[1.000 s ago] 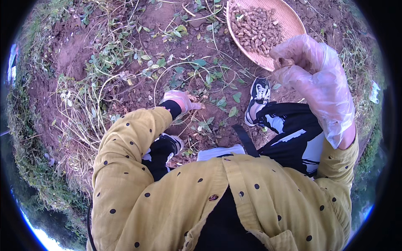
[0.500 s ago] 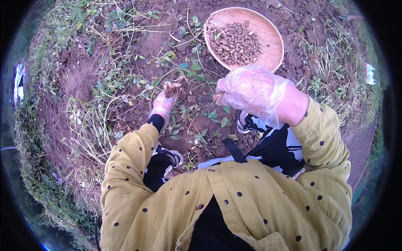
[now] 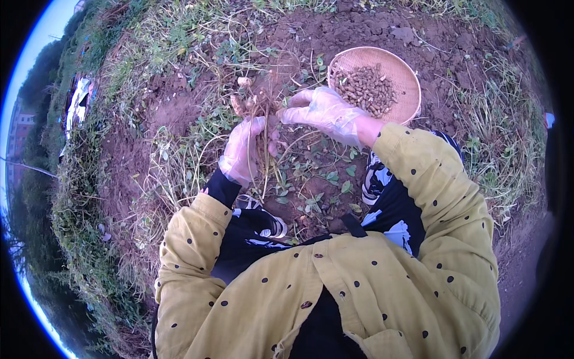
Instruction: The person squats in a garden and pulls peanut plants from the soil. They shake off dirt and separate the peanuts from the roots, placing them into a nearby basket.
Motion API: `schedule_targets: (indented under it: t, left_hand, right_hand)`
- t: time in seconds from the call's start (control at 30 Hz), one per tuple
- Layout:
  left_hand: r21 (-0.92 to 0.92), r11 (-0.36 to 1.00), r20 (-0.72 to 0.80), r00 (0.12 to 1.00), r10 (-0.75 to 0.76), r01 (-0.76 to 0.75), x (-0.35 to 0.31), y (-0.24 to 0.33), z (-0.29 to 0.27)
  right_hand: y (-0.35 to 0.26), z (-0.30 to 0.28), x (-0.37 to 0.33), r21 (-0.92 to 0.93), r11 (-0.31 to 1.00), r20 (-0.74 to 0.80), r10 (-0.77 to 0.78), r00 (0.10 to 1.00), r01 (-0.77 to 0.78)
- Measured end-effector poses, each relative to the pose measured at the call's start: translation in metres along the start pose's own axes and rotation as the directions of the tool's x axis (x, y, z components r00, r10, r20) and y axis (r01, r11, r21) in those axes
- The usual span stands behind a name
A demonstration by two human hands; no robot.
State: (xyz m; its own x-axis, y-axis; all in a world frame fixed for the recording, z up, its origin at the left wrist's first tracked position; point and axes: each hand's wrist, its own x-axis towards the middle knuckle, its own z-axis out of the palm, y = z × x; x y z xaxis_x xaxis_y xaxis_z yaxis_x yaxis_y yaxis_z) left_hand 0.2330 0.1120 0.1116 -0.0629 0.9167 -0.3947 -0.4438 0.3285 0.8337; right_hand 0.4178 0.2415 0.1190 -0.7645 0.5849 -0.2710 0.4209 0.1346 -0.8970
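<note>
Head view, looking down: left of the shallow, round, tan woven basket (image 3: pixel 411 85), well apart from it, hangs a straggly brown clump of thin stems and roots (image 3: pixel 267 122) with pale, knobbly pods (image 3: pixel 237 105) attached. The left hand (image 3: pixel 241 153), in a thin, translucent plastic glove, grips this clump by its stems. The right hand (image 3: pixel 330 113), gloved alike and nearer the basket, has thumb and forefinger bent toward the clump; whether they pinch anything, I cannot tell. The step in hand looks like picking pods from the roots; the next move seems to call for a firm left hold and a fingertip pinch by the right. Counted: two hands, one clump with at least three pods, one basket, and inside it a heap of small brown pods (image 3: pixel 366 91), too many to count. Two black-and-white shoes (image 3: pixel 273 224) stand below and left of the basket.
</note>
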Motion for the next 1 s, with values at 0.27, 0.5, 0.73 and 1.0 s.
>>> schedule_targets:
  t: [0.27,0.5,0.73,1.0]
  left_hand:
    - [-0.204,0.979,0.047,0.999,0.012,-0.002,-0.017,-0.003,0.024]
    - [-0.039,0.993,0.209,0.973,-0.103,0.113,-0.014,-0.005,0.011]
    - [0.299,0.954,-0.214,0.975,0.057,0.01,-0.001,-0.011,-0.008]
    - [0.858,0.475,-0.13,0.811,0.571,-0.197,0.017,-0.034,0.005]
  right_hand:
    - [0.01,0.031,-0.007,0.623,0.777,0.105,-0.206,0.973,0.097]
    - [0.004,0.03,0.0,0.575,0.818,0.173,-0.1,0.98,-0.017]
    - [0.003,0.034,0.011,-0.125,0.992,-0.182,0.002,0.983,-0.025]
    - [0.001,0.04,0.028,-0.35,0.924,0.013,-0.162,0.987,0.156]
